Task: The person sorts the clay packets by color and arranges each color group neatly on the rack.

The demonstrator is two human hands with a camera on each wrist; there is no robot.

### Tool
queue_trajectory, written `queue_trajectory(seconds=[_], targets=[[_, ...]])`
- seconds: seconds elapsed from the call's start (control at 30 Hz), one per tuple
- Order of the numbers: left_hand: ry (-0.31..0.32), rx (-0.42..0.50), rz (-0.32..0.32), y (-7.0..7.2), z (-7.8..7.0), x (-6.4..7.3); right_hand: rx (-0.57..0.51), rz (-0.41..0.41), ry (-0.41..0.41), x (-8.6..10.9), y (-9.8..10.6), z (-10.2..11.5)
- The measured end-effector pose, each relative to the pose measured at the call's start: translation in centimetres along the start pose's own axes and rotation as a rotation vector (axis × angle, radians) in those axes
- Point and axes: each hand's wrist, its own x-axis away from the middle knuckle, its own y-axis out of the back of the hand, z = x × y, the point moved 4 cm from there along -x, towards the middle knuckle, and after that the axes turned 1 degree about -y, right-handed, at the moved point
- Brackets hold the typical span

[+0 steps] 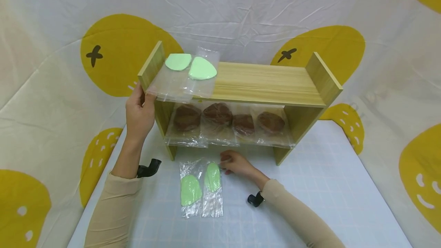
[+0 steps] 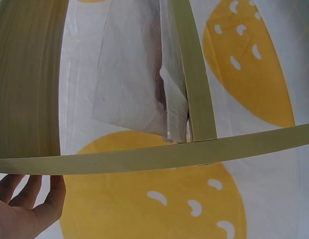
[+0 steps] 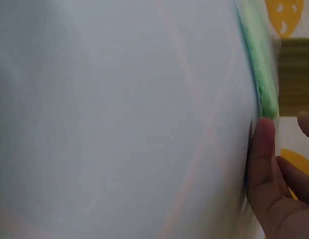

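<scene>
My left hand (image 1: 140,112) holds the left side panel (image 1: 151,66) of a small wooden shelf (image 1: 262,83). In the left wrist view its fingers (image 2: 55,199) lie against the panel's outer face. The thumb is near the corner of a clear bag with a light green flat piece (image 1: 178,61); a second bagged green piece (image 1: 202,68) lies beside it on the top board. My right hand (image 1: 239,165) is low at the table, a fingertip touching the bag with a narrow green piece (image 1: 213,177). Thumb and finger stand apart in the right wrist view.
Several bagged brown pieces (image 1: 218,114) lie side by side on the lower board. Another bagged green piece (image 1: 191,190) lies on the pale checked tablecloth (image 1: 310,202), left of the narrow one. A white cloth with yellow shapes (image 1: 241,18) hangs behind and around the table.
</scene>
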Motion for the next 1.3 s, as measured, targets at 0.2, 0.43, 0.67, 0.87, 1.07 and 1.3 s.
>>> queue_trajectory(seconds=[0.2, 0.43, 0.67, 0.87, 1.07, 1.3], targets=[[-0.001, 0.001, -0.001, 0.0, 0.0, 0.0, 0.285, -0.022, 0.119, -0.6, -0.6, 0.1], [0.002, -0.002, -0.008, 0.0, 0.2, 0.0, 0.567, -0.047, 0.173, -0.6, -1.4, 0.9], [0.002, 0.0, -0.012, 0.0, 0.2, 0.1, 0.577, -0.034, 0.125, -0.5, -1.7, 1.6], [-0.006, 0.003, -0.009, 0.0, 0.1, 0.1, 0.598, -0.021, 0.085, -1.0, -1.8, 1.6], [-0.001, -0.003, -0.008, -0.1, 0.2, 0.1, 0.534, -0.005, 0.042, -1.1, -1.9, 1.5], [0.007, -0.017, -0.017, 0.0, 0.1, 0.1, 0.394, -0.013, -0.02, -0.7, -1.7, 1.3]])
